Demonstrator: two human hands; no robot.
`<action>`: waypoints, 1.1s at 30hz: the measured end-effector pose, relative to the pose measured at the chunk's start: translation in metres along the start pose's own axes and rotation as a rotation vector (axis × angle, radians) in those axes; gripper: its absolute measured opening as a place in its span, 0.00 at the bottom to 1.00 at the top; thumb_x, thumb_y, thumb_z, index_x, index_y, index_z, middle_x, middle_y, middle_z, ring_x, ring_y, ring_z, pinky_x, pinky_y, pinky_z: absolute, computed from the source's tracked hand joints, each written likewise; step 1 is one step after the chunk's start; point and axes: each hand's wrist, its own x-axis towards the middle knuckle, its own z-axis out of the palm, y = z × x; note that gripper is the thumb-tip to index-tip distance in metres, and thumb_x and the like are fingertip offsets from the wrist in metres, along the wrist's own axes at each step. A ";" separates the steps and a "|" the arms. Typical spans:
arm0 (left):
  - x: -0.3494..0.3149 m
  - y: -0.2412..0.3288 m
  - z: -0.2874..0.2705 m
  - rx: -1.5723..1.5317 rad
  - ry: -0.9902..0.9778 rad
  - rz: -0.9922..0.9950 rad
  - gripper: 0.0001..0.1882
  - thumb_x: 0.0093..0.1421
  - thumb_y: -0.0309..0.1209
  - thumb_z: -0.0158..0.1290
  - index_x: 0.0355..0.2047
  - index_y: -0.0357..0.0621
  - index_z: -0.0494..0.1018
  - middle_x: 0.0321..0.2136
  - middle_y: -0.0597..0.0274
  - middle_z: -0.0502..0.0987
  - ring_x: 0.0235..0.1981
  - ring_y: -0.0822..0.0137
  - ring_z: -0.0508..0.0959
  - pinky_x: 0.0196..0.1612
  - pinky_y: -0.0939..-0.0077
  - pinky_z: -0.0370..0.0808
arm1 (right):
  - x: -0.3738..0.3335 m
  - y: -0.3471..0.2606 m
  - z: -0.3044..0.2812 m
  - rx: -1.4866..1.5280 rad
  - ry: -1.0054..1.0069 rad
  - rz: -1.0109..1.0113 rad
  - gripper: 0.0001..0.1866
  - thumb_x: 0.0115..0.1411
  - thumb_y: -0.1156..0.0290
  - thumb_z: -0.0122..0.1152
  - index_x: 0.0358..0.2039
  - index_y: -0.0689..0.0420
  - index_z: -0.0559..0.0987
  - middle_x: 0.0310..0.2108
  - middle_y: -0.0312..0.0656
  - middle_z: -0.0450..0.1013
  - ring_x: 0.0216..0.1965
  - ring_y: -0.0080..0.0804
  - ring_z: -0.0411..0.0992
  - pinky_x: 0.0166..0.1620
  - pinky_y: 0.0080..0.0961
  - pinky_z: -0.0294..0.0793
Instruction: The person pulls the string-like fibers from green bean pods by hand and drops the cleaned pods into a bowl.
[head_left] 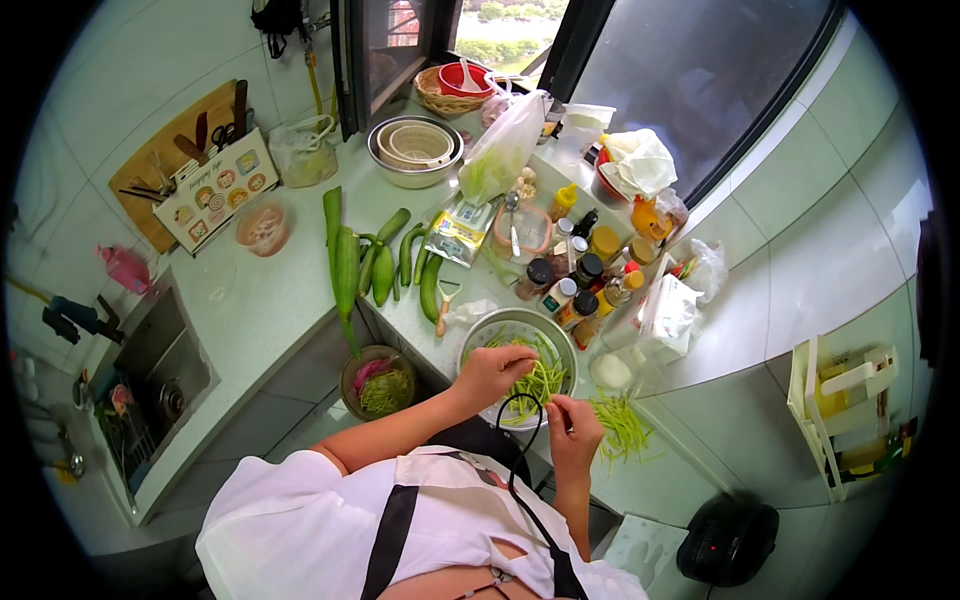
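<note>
A metal bowl [570,348] holding cut thin green stems [545,380] stands at the counter's front edge. Over it my left hand [493,375] is closed in a pinch; what its fingertips hold is hidden. By the bowl's near right rim my right hand [573,430] is also closed, with what looks like a thin green stem at its fingertips. More loose green stems [622,428] lie on the counter to the right. A black cord [516,455] loops up in front of the hands.
Left of the bowl lie a peeler [443,312], long green gourds [345,265] and a seasoning packet [460,232]. Jars and bottles [588,268] crowd behind it. A bin [347,385] with green scraps stands below the counter edge. The sink [160,370] is far left.
</note>
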 end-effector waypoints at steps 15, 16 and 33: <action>-0.010 0.013 0.002 -0.183 -0.157 -0.068 0.11 0.61 0.32 0.51 0.36 0.35 0.75 0.26 0.62 0.79 0.27 0.77 0.76 0.31 0.83 0.73 | -0.001 -0.007 -0.001 -0.053 0.033 -0.072 0.05 0.50 0.77 0.64 0.28 0.59 0.78 0.22 0.43 0.72 0.20 0.33 0.69 0.24 0.25 0.68; -0.010 0.011 0.003 -0.193 -0.144 -0.084 0.11 0.61 0.32 0.52 0.35 0.35 0.76 0.24 0.63 0.78 0.26 0.78 0.75 0.30 0.83 0.72 | -0.004 -0.004 -0.001 -0.059 0.027 -0.055 0.05 0.50 0.77 0.64 0.29 0.58 0.78 0.22 0.43 0.72 0.20 0.34 0.69 0.24 0.25 0.68; -0.015 -0.002 0.016 0.007 -0.123 0.099 0.09 0.57 0.23 0.53 0.39 0.35 0.74 0.30 0.55 0.77 0.31 0.66 0.78 0.35 0.77 0.73 | -0.013 0.000 0.002 -0.048 0.023 0.181 0.04 0.53 0.73 0.60 0.30 0.58 0.77 0.23 0.43 0.74 0.22 0.36 0.73 0.26 0.27 0.71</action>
